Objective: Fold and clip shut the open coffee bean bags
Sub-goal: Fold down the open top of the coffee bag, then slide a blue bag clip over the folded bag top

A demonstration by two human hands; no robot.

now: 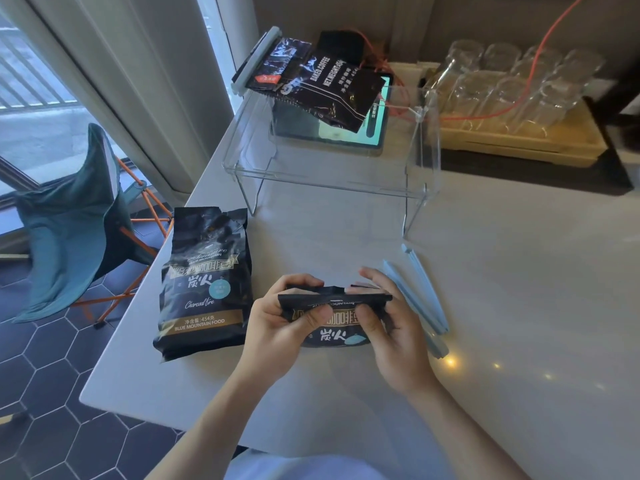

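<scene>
Landmark: a clear acrylic riser [322,174] stands on the white counter [502,306], and every place below is given from it.

Bag in hand: a black coffee bean bag [334,318] sits on the counter in front of the riser, nearest the camera, its top edge rolled down into a flat band.

Left hand [280,327]: grips the folded band's left end, thumb on the front face, fingers curled over the top.

Right hand [391,327]: pinches the band's right end the same way, thumb in front, fingers behind.

Second bag [204,285]: lies flat in front of the riser and to its left, label up, its torn mouth open and pointing toward the riser.

Third bag [311,84]: lies on top of the riser, tilted, with a pale sealing clip [254,60] across its far-left end.

Loose clips [420,292]: pale blue sticks lie on the counter in front of the riser's right leg, just beside the right hand; their number is hard to tell, probably two or three.

Behind the riser: a tray of clear glasses [512,84] to its right, with an orange cable [533,64] running over it.

Left of the riser, off the counter: a teal folding chair [72,237] on dark hexagon tiles.
</scene>
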